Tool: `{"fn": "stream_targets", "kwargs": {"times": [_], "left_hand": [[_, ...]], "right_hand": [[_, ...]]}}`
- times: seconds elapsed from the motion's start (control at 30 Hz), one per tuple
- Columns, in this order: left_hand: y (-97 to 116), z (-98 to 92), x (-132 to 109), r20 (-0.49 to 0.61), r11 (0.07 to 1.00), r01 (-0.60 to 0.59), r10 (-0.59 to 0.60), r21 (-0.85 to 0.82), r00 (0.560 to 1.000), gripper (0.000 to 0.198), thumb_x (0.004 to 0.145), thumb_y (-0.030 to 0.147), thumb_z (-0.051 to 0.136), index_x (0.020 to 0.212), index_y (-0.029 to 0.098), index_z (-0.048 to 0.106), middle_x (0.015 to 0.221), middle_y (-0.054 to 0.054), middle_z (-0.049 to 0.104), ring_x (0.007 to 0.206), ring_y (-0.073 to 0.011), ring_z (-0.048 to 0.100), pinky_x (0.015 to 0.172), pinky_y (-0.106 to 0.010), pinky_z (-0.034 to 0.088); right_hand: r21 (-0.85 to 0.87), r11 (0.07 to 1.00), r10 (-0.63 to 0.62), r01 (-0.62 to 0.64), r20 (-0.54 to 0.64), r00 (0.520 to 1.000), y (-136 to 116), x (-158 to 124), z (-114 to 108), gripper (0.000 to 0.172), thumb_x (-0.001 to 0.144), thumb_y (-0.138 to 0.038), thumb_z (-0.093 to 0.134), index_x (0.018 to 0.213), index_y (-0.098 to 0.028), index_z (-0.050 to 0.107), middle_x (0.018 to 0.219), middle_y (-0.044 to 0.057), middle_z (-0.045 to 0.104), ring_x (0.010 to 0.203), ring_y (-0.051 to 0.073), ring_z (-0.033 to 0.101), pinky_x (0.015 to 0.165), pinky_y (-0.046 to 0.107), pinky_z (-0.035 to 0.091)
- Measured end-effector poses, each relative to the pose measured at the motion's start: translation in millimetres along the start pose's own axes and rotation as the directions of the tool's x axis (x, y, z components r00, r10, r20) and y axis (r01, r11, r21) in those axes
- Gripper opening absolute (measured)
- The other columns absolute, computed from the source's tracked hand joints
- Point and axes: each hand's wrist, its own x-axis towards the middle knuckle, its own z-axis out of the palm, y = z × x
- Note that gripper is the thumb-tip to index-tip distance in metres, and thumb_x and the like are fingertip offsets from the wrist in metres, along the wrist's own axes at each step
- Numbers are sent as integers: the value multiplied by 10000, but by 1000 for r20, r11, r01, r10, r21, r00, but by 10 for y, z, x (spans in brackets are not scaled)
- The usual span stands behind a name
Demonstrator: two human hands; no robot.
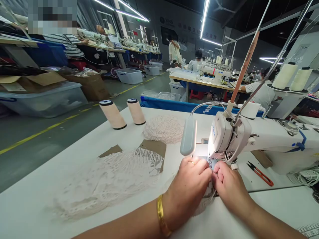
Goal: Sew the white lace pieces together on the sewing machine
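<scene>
My left hand [190, 184], with a gold bangle and a ring, is curled with its fingers pinched on a piece of white lace [206, 199] right at the needle of the white sewing machine [249, 139]. Close beside it, my right hand [230, 186] is also closed, pinching the same lace under the presser foot. More lace [104, 182] is spread over the white table [37, 205] to the left, partly on brown card pieces [153, 147].
Two thread cones [113, 114] stand at the table's far left, near a lace bundle [164, 129]. A gooseneck lamp [188, 139] hangs beside the needle. Red snips [260, 173] lie right of the machine. Other workers sit at tables behind; bins and boxes line the aisle.
</scene>
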Motion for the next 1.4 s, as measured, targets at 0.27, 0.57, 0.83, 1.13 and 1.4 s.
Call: {"fn": "stream_targets", "kwargs": {"times": [0.27, 0.57, 0.83, 1.13, 1.4], "left_hand": [[-59, -29, -40, 125, 996, -73, 79, -50, 989, 234, 989, 125, 536, 793, 191, 647, 845, -24, 688, 759, -202, 590, 780, -389, 398], [-103, -87, -1, 180, 994, -27, 45, -103, 983, 205, 1023, 149, 519, 918, 202, 687, 957, -31, 747, 882, -229, 647, 854, -418, 363], [-136, -100, 39, 152, 995, -5, 20, -100, 988, 210, 996, 125, 529, 900, 216, 692, 903, -38, 734, 895, -227, 645, 857, -394, 377], [-142, -95, 51, 195, 998, -9, 21, -64, 981, 252, 1005, 126, 483, 894, 198, 697, 947, -56, 765, 909, -236, 659, 867, -430, 371], [-218, -11, 60, 118, 994, -7, 20, -112, 993, 204, 970, 130, 555, 853, 215, 700, 887, -46, 746, 887, -222, 653, 869, -391, 391]], "right_hand": [[11, 980, -200, 200, 39, 979, 121, -58, -52, 206, 1003, -180, 500, 887, -234, 661, 854, 22, 651, 706, 179, 579, 642, 274, 392], [-130, 926, -352, 354, 40, 935, 186, -92, -60, 282, 1043, -151, 427, 1050, -228, 698, 843, 50, 616, 694, 207, 542, 623, 309, 380], [-186, 912, -373, 365, -9, 928, 172, -57, -56, 325, 1002, -102, 408, 1107, -197, 701, 840, 56, 623, 630, 196, 517, 563, 303, 346], [-188, 910, -382, 370, -29, 924, 166, -49, -62, 311, 981, -103, 421, 1078, -213, 695, 859, 55, 635, 638, 194, 530, 584, 310, 357], [-195, 917, -359, 349, -20, 933, 158, -36, -59, 308, 1012, -142, 394, 1096, -213, 683, 857, 57, 637, 679, 211, 559, 588, 323, 370]]}}
